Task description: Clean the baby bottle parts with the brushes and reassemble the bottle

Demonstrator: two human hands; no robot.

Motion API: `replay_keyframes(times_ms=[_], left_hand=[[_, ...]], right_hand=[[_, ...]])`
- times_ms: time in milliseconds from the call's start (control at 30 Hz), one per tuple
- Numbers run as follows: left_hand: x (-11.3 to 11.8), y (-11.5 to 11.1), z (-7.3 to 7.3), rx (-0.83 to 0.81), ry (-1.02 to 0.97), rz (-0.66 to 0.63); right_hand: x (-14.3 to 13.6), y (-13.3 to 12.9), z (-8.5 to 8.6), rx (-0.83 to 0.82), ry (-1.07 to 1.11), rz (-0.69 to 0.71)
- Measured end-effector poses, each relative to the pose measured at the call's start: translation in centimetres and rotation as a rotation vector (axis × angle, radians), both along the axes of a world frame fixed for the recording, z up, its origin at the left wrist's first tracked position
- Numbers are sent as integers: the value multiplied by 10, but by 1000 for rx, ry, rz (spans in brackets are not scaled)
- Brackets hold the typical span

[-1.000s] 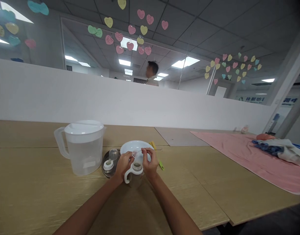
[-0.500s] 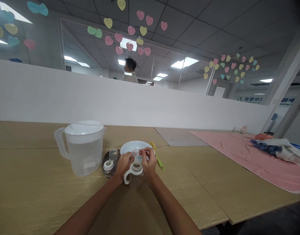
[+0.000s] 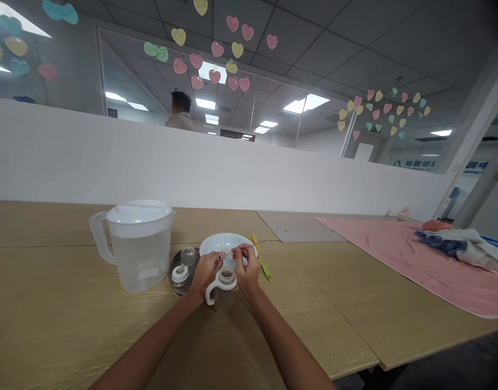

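Over the white basin, my left hand pinches a small clear piece that looks like a bottle teat. My right hand grips a thin stick-like tool, its near end at the clear piece and its far end pointing right. What the tip is like is too small to make out. Below and between the hands stands an uncapped clear baby bottle with a white handle. Left of it, a round metal tray carries a clear dome cap and a white collar ring.
A lidded plastic jug of water stands left of the tray. A yellow-green handled tool lies right of the basin. Pink cloth with folded clothes covers the table's right side. Behind the low wall is a person.
The thin tool's far end has tilted slightly upward and shifted a little left. Both hands stay almost in place. Behind the glass, the person has moved left.
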State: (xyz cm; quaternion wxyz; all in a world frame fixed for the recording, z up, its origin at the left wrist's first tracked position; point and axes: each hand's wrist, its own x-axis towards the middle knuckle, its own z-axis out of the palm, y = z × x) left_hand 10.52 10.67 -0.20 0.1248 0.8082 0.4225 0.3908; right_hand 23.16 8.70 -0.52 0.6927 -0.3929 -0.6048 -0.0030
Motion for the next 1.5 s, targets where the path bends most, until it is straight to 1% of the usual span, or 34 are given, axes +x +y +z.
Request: replay_keyframes(times_ms=[233, 467, 667, 800, 867, 933, 1000, 1167, 1300, 1400, 1500], left_hand=[[-1, 1, -1, 4, 0, -15], [0, 3, -2, 13, -15, -25], [-1, 2, -3, 20, -31, -34], [-2, 4, -5, 27, -36, -42], [-2, 5, -6, 30, -37, -43], [-2, 6, -6, 31, -39, -50], [-1, 6, -6, 33, -39, -62], [0, 4, -4, 28, -31, -74], [0, 4, -4, 17, -24, -66], [-1, 5, -2, 4, -11, -95], [-1, 5, 1, -10, -4, -131]], right_hand=[[0, 0, 0, 0, -20, 6], [0, 0, 1, -10, -17, 49], [2, 0, 4, -78, -22, 86], [3, 2, 9, -158, -74, 158], [3, 2, 11, -187, -113, 159], [4, 2, 11, -195, -152, 127], [5, 1, 11, -163, -173, 82], [14, -2, 11, 20, -175, -83], [22, -1, 11, 134, -295, -181], [22, 0, 7, 153, -354, -241], [18, 2, 0, 144, -353, -248]])
